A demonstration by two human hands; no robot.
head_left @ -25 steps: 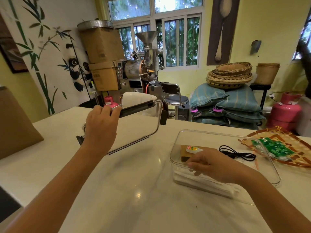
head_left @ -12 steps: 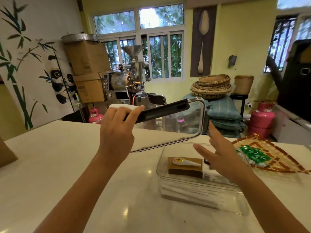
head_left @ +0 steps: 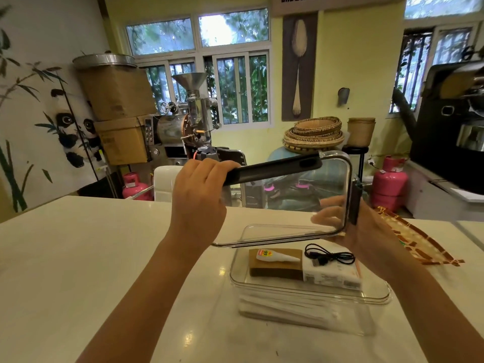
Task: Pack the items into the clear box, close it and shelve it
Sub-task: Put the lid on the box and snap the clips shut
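Note:
The clear box (head_left: pixel 377 297) stands open on the white table (head_left: pixel 78 258). Inside lie a brown block (head_left: pixel 272 269) with a small white tube (head_left: pixel 277 255) on it, a white packet (head_left: pixel 332 276) and a coiled black cable (head_left: pixel 327 256). Above the box I hold the clear lid (head_left: pixel 293 205) tilted, its black clip bars along the top and right edges. My left hand (head_left: pixel 199 197) grips the lid's left end at the top bar. My right hand (head_left: pixel 358 226) holds the right end, fingers seen through the plastic.
A woven tray (head_left: pixel 419 242) lies on the table right of the box. Behind the table stand a white chair (head_left: pixel 165 182), pink gas cylinders (head_left: pixel 389 183), a coffee roaster (head_left: pixel 180 129), cardboard boxes (head_left: pixel 117 95), stacked baskets (head_left: pixel 314 134) and cushions.
My left hand carried the lid rightward until it hangs over the box. My right hand left the box's contents, rose and took hold of the lid's right end.

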